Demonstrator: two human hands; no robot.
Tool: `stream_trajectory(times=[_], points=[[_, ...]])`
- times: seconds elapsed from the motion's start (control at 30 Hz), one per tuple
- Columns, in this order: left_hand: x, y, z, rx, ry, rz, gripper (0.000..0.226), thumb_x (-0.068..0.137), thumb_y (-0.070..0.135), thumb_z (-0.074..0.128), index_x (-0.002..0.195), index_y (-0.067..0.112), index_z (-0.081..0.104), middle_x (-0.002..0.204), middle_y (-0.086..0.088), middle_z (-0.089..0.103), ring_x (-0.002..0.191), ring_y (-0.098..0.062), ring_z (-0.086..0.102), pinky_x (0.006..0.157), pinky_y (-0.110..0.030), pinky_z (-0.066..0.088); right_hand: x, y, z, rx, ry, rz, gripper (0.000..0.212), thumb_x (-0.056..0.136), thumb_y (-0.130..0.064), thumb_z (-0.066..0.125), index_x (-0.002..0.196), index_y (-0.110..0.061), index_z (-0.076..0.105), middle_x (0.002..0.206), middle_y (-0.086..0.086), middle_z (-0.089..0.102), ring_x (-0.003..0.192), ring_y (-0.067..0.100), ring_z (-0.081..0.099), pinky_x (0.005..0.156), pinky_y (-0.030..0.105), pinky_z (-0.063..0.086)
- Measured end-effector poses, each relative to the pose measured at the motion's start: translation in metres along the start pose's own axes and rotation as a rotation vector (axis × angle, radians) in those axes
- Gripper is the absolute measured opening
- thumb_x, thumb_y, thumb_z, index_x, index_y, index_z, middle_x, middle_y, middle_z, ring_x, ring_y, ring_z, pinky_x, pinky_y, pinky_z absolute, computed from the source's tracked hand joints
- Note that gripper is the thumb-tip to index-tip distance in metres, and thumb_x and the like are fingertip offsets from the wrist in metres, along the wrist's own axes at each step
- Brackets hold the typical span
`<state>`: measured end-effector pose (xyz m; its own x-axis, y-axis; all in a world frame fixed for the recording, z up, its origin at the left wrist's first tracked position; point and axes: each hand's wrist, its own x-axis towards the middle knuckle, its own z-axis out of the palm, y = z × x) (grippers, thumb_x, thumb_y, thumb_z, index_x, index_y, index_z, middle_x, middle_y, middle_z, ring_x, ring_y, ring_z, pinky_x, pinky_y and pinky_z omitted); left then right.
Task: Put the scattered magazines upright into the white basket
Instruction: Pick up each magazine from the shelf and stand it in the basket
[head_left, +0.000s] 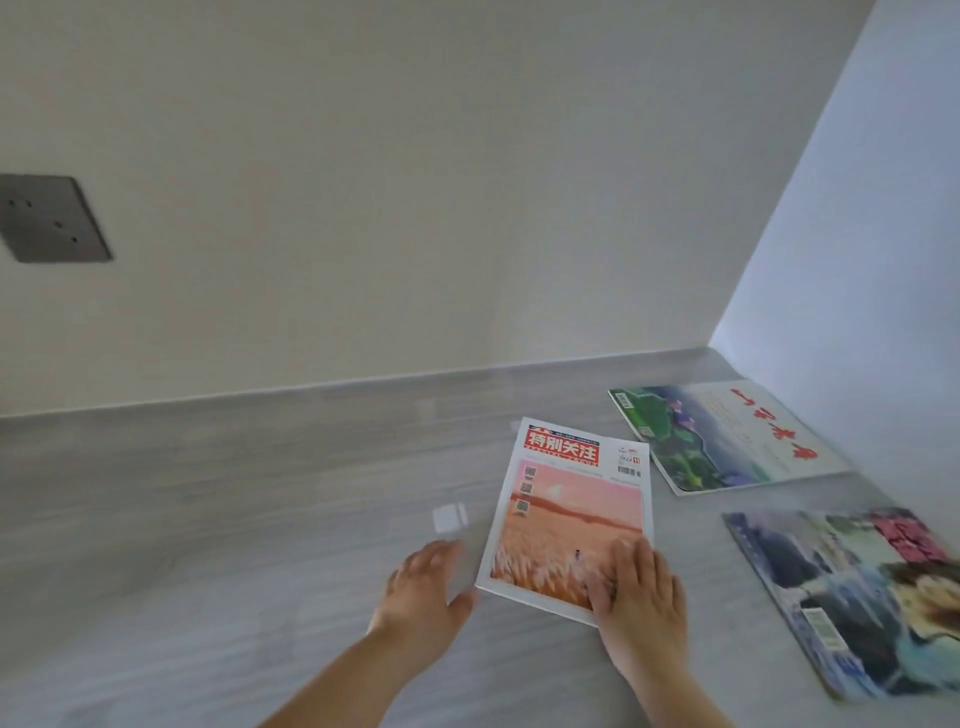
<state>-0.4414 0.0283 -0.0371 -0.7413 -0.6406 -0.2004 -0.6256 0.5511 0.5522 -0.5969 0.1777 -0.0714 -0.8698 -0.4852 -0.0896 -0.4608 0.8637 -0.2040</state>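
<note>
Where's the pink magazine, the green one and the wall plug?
pink magazine (571, 514), head view, middle of its cover.
green magazine (724, 440), head view, middle of its cover.
wall socket (49, 218), head view, centre of plate.

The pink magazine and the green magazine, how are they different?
The pink magazine shows a sunset field under a red banner; the green magazine shows leaves and water. The right hand presses the pink magazine; nothing touches the green magazine. The pink magazine lies nearer, the green magazine farther back. Both lie flat.
</note>
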Motion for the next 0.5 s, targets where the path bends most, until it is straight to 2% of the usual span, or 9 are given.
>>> stream_trajectory(times=[0.07, 0.13, 0.27, 0.33, 0.37, 0.4, 0.43, 0.47, 0.5], points=[[0.009, 0.010, 0.010, 0.042, -0.033, -0.017, 0.060, 0.088, 0.040, 0.042, 0.139, 0.022, 0.015, 0.153, 0.000, 0.010, 0.141, -0.020, 0.007, 0.115, -0.035, 0.009, 0.000, -0.002, 0.001, 0.001, -0.003, -0.008, 0.061, 0.092, -0.049, 0.020, 0.143, -0.020, 0.004, 0.156, 0.003, 0.003, 0.143, 0.021, 0.003, 0.116, 0.035, 0.003], [0.019, 0.020, 0.020, 0.055, -0.003, -0.039, 0.062, 0.088, 0.042, 0.041, 0.139, 0.022, 0.011, 0.153, -0.001, 0.009, 0.142, -0.021, 0.003, 0.116, -0.036, 0.005, 0.001, 0.000, 0.003, 0.004, -0.019, -0.009, 0.062, 0.092, -0.049, 0.020, 0.143, -0.020, 0.002, 0.156, 0.004, 0.000, 0.143, 0.021, 0.001, 0.116, 0.035, 0.000], [0.030, 0.042, 0.036, -0.020, -0.003, -0.026, 0.061, 0.087, 0.035, 0.044, 0.139, 0.021, 0.016, 0.151, 0.000, 0.021, 0.141, -0.017, 0.009, 0.115, -0.034, 0.004, 0.001, 0.003, 0.005, 0.023, -0.026, -0.029, 0.064, 0.091, -0.049, 0.021, 0.143, -0.018, 0.001, 0.156, 0.007, -0.001, 0.143, 0.024, -0.001, 0.116, 0.037, -0.002], [0.034, 0.050, 0.037, -0.075, 0.004, -0.080, 0.059, 0.085, 0.034, 0.048, 0.137, 0.022, 0.023, 0.147, -0.003, 0.030, 0.138, -0.020, 0.020, 0.114, -0.036, 0.013, 0.002, 0.005, 0.005, 0.034, -0.021, -0.033, 0.064, 0.091, -0.049, 0.021, 0.143, -0.018, 0.003, 0.156, 0.007, -0.001, 0.142, 0.024, 0.000, 0.116, 0.038, -0.002], [0.036, 0.054, 0.034, -0.125, 0.025, -0.131, 0.055, 0.084, 0.031, 0.050, 0.134, 0.021, 0.029, 0.141, -0.004, 0.040, 0.132, -0.023, 0.031, 0.110, -0.037, 0.022, 0.002, 0.005, 0.006, 0.041, -0.028, -0.033, 0.063, 0.091, -0.049, 0.021, 0.143, -0.018, 0.003, 0.156, 0.007, -0.001, 0.142, 0.025, -0.001, 0.116, 0.038, -0.003], [0.037, 0.056, 0.030, -0.238, 0.051, -0.183, 0.051, 0.083, 0.027, 0.052, 0.130, 0.019, 0.035, 0.128, -0.003, 0.051, 0.120, -0.024, 0.045, 0.101, -0.036, 0.035, 0.002, 0.006, 0.006, 0.045, -0.035, -0.034, 0.064, 0.091, -0.049, 0.021, 0.143, -0.018, 0.003, 0.156, 0.007, -0.001, 0.142, 0.025, -0.002, 0.116, 0.038, -0.003], [0.039, 0.061, 0.025, -0.399, 0.068, -0.227, 0.046, 0.083, 0.023, 0.053, 0.126, 0.016, 0.039, 0.109, 0.001, 0.058, 0.100, -0.020, 0.055, 0.084, -0.032, 0.045, 0.002, 0.006, 0.007, 0.048, -0.038, -0.034, 0.064, 0.091, -0.049, 0.021, 0.143, -0.018, 0.003, 0.156, 0.007, -0.001, 0.142, 0.025, -0.002, 0.116, 0.038, -0.003], [0.042, 0.067, 0.021, -0.548, 0.075, -0.271, 0.042, 0.083, 0.019, 0.053, 0.123, 0.012, 0.041, 0.090, 0.006, 0.057, 0.080, -0.013, 0.056, 0.066, -0.026, 0.045, 0.002, 0.006, 0.008, 0.052, -0.034, -0.034, 0.064, 0.091, -0.049, 0.021, 0.143, -0.018, 0.003, 0.156, 0.008, 0.000, 0.142, 0.025, -0.001, 0.116, 0.038, -0.003], [0.046, 0.073, 0.017, -0.619, 0.068, -0.309, 0.039, 0.084, 0.016, 0.051, 0.121, 0.010, 0.041, 0.080, 0.008, 0.053, 0.069, -0.008, 0.052, 0.057, -0.023, 0.040, 0.002, 0.005, 0.008, 0.055, -0.027, -0.034, 0.064, 0.091, -0.049, 0.022, 0.143, -0.018, 0.004, 0.156, 0.008, 0.001, 0.142, 0.025, 0.000, 0.116, 0.039, -0.002]])
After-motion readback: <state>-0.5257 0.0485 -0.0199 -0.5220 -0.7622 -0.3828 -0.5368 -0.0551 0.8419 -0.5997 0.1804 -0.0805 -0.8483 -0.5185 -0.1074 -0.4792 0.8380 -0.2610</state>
